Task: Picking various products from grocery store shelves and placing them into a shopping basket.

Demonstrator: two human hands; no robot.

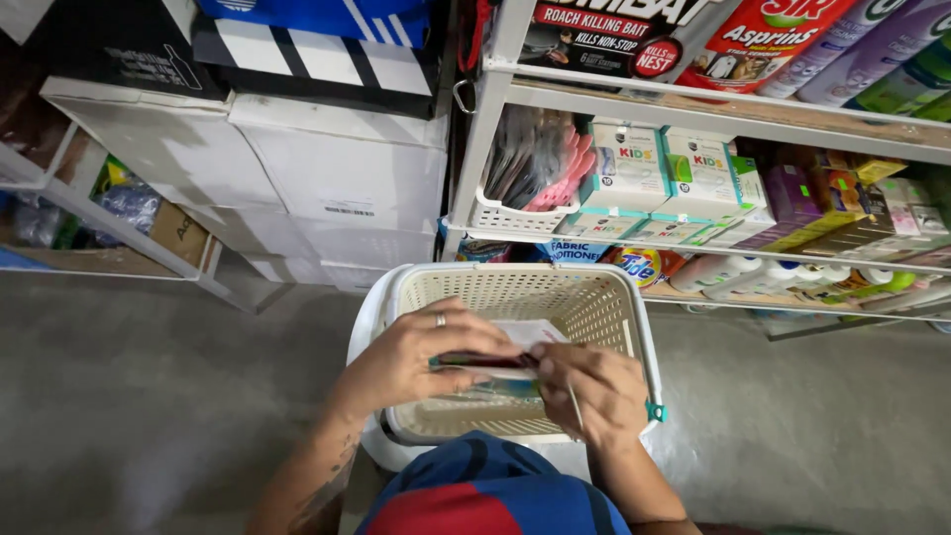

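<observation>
My left hand [421,362], with a ring on one finger, and my right hand [594,391] both grip a small stack of flat packets [485,363] with a dark red top edge. I hold the stack over a cream perforated plastic basket [604,307] that stands on a white stool in front of me. A white packet [530,330] lies in the basket behind my fingers. A thin stick-like thing [575,406] runs down along my right hand. Most of the stack is hidden by my fingers.
White metal shelves [693,104] to the right carry boxes, bottles, pouches and a small white tray [505,213] of flat packets. Stacked white cartons [337,178] stand behind at centre left. A low rack [119,233] is at the far left. Grey concrete floor [149,396] surrounds the stool.
</observation>
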